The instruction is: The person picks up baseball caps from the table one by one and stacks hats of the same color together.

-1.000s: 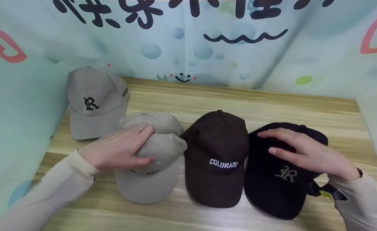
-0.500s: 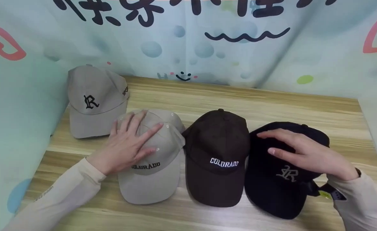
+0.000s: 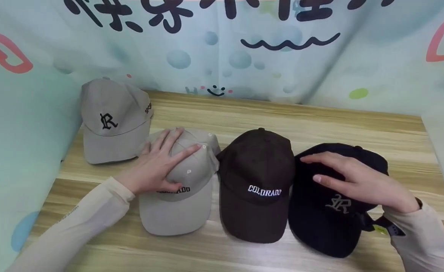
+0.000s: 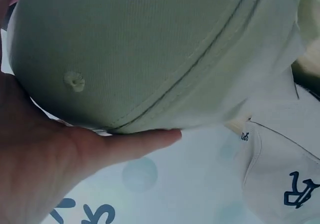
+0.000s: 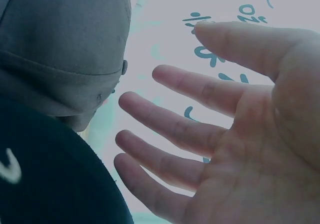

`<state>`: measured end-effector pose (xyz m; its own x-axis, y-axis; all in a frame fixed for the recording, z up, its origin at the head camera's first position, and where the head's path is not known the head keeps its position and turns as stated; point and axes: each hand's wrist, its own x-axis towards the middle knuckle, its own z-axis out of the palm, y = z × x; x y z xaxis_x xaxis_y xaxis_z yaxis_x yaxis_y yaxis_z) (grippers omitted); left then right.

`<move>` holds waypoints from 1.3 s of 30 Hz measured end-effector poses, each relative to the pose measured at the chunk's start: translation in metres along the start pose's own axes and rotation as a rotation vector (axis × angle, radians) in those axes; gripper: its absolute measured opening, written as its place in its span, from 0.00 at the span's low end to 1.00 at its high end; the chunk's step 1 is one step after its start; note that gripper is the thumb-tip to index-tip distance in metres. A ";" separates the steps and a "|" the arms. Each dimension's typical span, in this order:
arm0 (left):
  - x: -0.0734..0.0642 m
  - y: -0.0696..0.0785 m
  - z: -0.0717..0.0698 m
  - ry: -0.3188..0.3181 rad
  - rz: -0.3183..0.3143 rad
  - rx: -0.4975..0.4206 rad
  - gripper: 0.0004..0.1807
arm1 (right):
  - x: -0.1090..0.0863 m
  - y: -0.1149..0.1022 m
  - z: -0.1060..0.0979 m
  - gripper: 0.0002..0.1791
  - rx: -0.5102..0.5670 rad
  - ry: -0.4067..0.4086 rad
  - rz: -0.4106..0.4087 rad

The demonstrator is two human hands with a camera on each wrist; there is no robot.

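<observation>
A beige baseball cap point(image 3: 176, 217) with dark lettering lies on the table, its brim toward me. My left hand point(image 3: 156, 164) rests on its crown with the fingers spread; the left wrist view shows the cap's crown point(image 4: 130, 59) close up beside that hand. Just right of it is a dark brown cap point(image 3: 258, 162) lettered COLORADO. At the right, my right hand point(image 3: 358, 181) hovers over or lightly touches a black cap point(image 3: 320, 230) with an R emblem; contact is hard to tell. Fingers of the right hand point(image 5: 240, 134) look straight and apart in the right wrist view.
A grey cap point(image 3: 110, 113) with a black R stands at the back left, near the side cloth. Printed pale cloth point(image 3: 222, 64) walls the wood-grain table point(image 3: 267, 111) at the back and sides. The front caps stand side by side, nearly touching.
My left hand has loosened and spread flat over the beige cap's crown, uncovering some lettering, and has shifted slightly right. The right hand has hardly moved.
</observation>
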<state>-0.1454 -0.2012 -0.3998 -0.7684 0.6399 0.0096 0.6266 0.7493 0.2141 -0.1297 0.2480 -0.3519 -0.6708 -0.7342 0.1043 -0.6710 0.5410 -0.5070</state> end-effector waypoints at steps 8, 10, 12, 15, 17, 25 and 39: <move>0.014 0.002 0.002 0.018 0.060 0.039 0.54 | -0.003 0.000 0.000 0.22 0.016 0.001 0.042; 0.015 0.002 0.001 0.009 0.062 0.031 0.54 | -0.004 0.000 0.000 0.22 0.026 0.003 0.055; 0.016 0.002 0.000 -0.002 0.062 0.017 0.55 | -0.004 0.001 0.000 0.22 0.026 0.003 0.058; 0.015 0.001 -0.004 -0.019 0.061 -0.020 0.55 | -0.005 0.001 0.001 0.23 0.027 0.008 0.060; 0.014 -0.001 -0.008 -0.028 0.056 -0.046 0.55 | -0.006 0.002 0.001 0.23 0.026 0.017 0.054; 0.015 -0.021 -0.021 -0.010 -0.036 -0.113 0.43 | -0.007 0.003 0.000 0.23 0.002 0.118 -0.014; 0.007 -0.129 -0.052 0.129 -0.302 -0.264 0.31 | -0.017 0.007 -0.009 0.22 -0.013 0.243 0.025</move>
<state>-0.2383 -0.3019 -0.3769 -0.9329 0.3591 0.0263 0.3288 0.8199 0.4687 -0.1258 0.2681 -0.3495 -0.7428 -0.6010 0.2953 -0.6559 0.5645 -0.5011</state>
